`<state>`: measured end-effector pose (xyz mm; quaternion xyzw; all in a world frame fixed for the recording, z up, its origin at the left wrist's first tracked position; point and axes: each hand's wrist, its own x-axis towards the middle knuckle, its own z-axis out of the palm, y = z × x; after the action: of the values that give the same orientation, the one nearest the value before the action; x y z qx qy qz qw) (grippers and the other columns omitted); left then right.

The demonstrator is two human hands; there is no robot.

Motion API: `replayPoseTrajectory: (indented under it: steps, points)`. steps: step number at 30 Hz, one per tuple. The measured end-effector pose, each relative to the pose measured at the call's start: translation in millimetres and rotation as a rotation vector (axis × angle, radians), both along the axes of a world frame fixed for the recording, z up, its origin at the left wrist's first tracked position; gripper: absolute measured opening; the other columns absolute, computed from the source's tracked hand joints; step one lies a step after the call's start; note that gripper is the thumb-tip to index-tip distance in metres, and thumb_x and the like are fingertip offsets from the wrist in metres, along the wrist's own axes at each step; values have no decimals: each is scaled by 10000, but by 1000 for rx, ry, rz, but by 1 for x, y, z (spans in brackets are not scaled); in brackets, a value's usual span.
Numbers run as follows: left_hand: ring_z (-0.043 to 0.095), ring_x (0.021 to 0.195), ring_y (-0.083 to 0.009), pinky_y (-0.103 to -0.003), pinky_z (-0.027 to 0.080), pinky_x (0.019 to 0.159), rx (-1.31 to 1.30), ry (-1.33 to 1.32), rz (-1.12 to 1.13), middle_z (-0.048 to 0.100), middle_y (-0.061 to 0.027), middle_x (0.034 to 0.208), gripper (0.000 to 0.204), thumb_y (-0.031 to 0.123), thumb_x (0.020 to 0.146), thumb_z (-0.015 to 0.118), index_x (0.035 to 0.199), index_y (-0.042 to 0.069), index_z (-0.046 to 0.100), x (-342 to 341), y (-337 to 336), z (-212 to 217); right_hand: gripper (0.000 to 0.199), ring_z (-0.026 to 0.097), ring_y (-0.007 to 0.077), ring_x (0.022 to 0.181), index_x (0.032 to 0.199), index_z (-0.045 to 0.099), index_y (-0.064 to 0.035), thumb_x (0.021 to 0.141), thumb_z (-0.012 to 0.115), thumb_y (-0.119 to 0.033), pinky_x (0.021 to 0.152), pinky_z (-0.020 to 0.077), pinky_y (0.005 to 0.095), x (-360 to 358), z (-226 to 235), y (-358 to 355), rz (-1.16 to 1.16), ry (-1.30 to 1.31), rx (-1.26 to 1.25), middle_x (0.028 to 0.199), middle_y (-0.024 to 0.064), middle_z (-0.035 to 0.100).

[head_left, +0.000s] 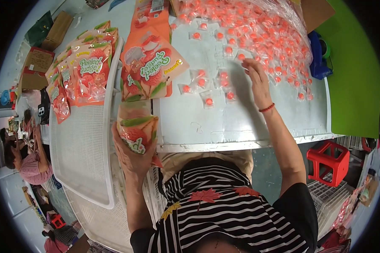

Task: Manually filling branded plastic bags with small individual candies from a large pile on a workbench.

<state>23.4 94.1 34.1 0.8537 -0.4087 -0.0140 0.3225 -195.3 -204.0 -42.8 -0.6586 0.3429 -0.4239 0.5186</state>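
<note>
My left hand (pixel 132 160) grips a candy pouch (pixel 133 141) with red fruit and green leaves printed on it, at the table's near edge beside the white mesh tray. Reaching over the table, my right hand (pixel 257 80) has its fingers stretched out and nothing visible in it. It is beside the large heap of red-orange wrapped candies (pixel 261 38). To its left lie several loose candies (pixel 209 101) in clear wrappers. Flat pouches (pixel 152 63) of the same print lie stacked on the table beyond my left hand.
Filled pouches (pixel 88 74) stand at the far end of the white mesh tray (pixel 82 143). A blue tape dispenser (pixel 320 57) sits right of the heap. Cardboard boxes (pixel 37 67) are at the far left, and a red stool (pixel 329 162) stands at right. Other people (pixel 33 162) are at left.
</note>
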Motion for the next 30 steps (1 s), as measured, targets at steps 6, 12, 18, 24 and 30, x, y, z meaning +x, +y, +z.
replayPoseTrajectory:
  steps: [6, 12, 18, 24, 30]
  points:
    - [380, 1270, -397, -454, 338, 1039, 35, 1, 32, 355, -233, 1384, 1067, 205, 613, 846, 1436, 31, 188, 10, 4, -3, 339, 534, 347, 1125, 1208, 517, -21, 879, 486, 56, 961, 435, 341, -30, -11, 50, -52, 465, -527, 1191, 188, 538]
    - [358, 1290, -393, -463, 313, 1058, -3, -2, 28, 339, -233, 1398, 1077, 200, 614, 848, 1439, 32, 177, 12, 9, -7, 288, 477, 394, 1163, 1142, 535, 33, 854, 517, 20, 976, 408, 422, -42, -24, 48, -65, 692, -789, 1194, 199, 530]
    - [369, 1276, -400, -466, 319, 1051, -7, -42, 52, 346, -233, 1391, 1082, 210, 614, 849, 1439, 32, 173, 13, 15, -10, 300, 514, 353, 1126, 1188, 519, 13, 888, 513, -7, 963, 425, 396, -42, -9, 47, -111, 668, -809, 1217, 182, 531]
    - [390, 1252, -406, -464, 331, 1036, -23, -35, 40, 366, -237, 1368, 1081, 204, 612, 849, 1436, 31, 172, 14, 10, -10, 332, 490, 301, 1201, 1272, 461, -1, 959, 437, -107, 1008, 379, 347, -10, -15, 52, -32, 397, -409, 1267, 164, 507]
    - [408, 1231, -401, -457, 340, 1029, -58, -90, 20, 375, -240, 1352, 1080, 176, 607, 851, 1433, 24, 172, 18, 8, -9, 472, 450, 354, 1209, 1304, 447, -38, 929, 494, -321, 990, 370, 413, 18, -17, 37, -48, 245, -181, 1323, 188, 447]
